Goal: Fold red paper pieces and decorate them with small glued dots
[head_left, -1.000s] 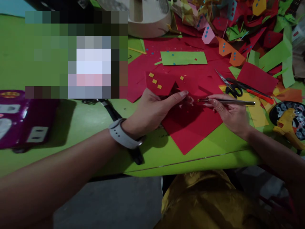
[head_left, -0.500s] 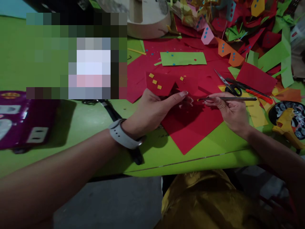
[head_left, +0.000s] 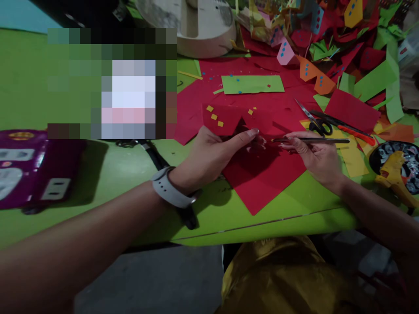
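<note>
My left hand point(head_left: 212, 155) is closed, with thumb and fingers pinching a notched red paper cutout point(head_left: 229, 114). Several small yellow squares point(head_left: 214, 117) lie on that cutout, most on its left part and one or two right of the notch. In my right hand point(head_left: 316, 157), dark tweezers point(head_left: 327, 140) lie level between thumb and fingers, pointing left. A tiny yellow bit point(head_left: 272, 140) shows at their tip, close to the left fingertips. Beneath both hands is a large red sheet point(head_left: 262, 187).
Scissors point(head_left: 322, 126) and an orange-handled cutter point(head_left: 356, 133) lie beyond my right hand. A yellow glue gun point(head_left: 393, 168) sits at the right. A green strip point(head_left: 252, 84) with tiny squares is ahead; a purple power strip box point(head_left: 39, 170) stands left. Colourful paper cutouts point(head_left: 317, 72) pile up behind.
The view has shifted slightly, so the table sits lower in it. The tweezers have moved a little to the left. My left hand keeps its hold on the red paper cutout.
</note>
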Motion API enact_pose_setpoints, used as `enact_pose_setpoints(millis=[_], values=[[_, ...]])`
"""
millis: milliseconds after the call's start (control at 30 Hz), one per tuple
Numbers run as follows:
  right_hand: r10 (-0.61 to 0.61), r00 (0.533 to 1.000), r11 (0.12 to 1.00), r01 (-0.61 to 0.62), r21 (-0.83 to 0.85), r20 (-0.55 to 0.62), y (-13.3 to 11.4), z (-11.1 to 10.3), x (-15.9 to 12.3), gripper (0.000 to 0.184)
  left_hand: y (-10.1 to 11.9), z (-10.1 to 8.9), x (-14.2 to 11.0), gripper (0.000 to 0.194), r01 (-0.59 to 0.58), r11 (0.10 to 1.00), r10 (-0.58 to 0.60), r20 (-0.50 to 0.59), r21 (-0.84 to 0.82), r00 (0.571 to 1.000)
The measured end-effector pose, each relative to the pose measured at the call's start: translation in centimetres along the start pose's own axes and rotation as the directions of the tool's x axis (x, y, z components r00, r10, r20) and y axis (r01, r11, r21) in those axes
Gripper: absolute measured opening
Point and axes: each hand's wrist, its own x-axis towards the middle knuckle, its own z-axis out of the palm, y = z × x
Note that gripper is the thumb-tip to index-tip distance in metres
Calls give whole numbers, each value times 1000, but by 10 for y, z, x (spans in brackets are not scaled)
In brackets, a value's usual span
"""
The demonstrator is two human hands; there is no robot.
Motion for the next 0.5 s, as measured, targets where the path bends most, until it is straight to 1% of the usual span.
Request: enact_pose_setpoints(millis=[200,367,500], values=[[47,998,997,-45,58,-31,2,2,3,32,0,0,0,26,11,1000,-11,19,0,1000],[42,999,997,-40,60,-35,2,2,3,34,0,1,0,24,8,1000,-8,44,-2,999],[48,998,997,-46,60,-38,1,2,2,33,-1,0,1,25,-4,1000,4,16,21,1000]])
